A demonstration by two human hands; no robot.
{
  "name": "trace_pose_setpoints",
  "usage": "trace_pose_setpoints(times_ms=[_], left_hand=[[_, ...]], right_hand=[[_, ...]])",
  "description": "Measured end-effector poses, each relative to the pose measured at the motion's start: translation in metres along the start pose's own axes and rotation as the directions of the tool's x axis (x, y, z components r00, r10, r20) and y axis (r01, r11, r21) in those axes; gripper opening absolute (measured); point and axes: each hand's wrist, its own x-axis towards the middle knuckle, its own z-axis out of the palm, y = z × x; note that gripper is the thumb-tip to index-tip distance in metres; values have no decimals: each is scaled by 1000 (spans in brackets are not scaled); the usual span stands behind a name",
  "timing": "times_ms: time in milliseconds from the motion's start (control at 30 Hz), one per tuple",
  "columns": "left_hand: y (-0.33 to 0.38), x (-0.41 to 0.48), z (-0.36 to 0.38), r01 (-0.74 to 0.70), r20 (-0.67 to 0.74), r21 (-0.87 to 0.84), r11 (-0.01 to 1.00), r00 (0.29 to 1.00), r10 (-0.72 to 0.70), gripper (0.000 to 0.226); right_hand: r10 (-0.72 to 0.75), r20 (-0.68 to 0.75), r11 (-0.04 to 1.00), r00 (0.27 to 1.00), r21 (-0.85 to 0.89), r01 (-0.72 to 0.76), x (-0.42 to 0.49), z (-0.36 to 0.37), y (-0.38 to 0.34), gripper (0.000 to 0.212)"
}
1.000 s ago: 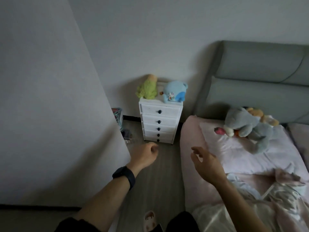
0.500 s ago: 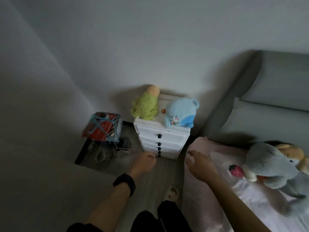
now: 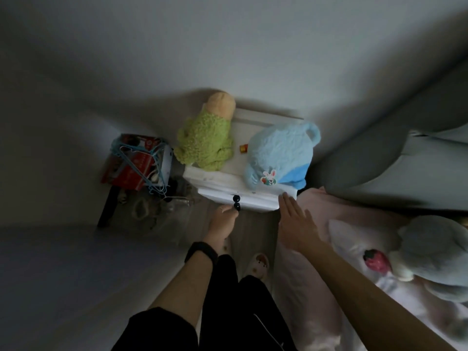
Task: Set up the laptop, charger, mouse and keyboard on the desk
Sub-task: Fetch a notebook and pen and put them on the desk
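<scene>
No laptop, charger, mouse or keyboard is in view. Below me stands a white chest of drawers (image 3: 255, 200) with dark round knobs (image 3: 236, 198). My left hand (image 3: 222, 224), with a black band on its wrist, has its fingers curled and pinched at the second knob down. To the right, my right hand (image 3: 295, 224) is flat with its fingers spread, and its fingertips touch the chest's front right corner. It holds nothing.
A green plush (image 3: 207, 145) and a blue plush (image 3: 278, 153) lie on the chest. A red box with blue hangers (image 3: 131, 165) sits on the floor to its left. A pink bed (image 3: 316, 206) with a grey plush (image 3: 435, 252) and a grey headboard (image 3: 405, 168) is at right.
I have come closer and now look steeply down on the chest. My left hand has reached a drawer knob and my right hand has reached the chest's corner.
</scene>
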Motion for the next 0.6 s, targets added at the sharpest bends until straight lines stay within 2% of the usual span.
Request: trace_pose_setpoints(times_ms=[133,233,267,367,533,600], left_hand=[[6,34,9,8,-41,-56,998,999,-10,37],[6,50,15,68,-10,-128,989,998,-70,10],[8,54,19,70,-7,-161,985,997,-72,9],[8,69,29,49,-30,-193,980,998,-56,27],[-9,70,35,-31,-98,-176,984,995,14,24],[-20,62,35,-19,-99,-172,985,995,2,27]], right_hand=[[16,-31,1000,999,-18,-16,5,16,-1,75],[50,-38,995,998,86,-46,7,16,-7,82],[63,-30,992,998,110,-60,9,16,-7,82],[71,-19,990,997,126,-68,11,13,-7,79],[74,28,989,997,127,-77,10,10,-4,73],[81,36,986,996,144,-85,10,10,-1,73]])
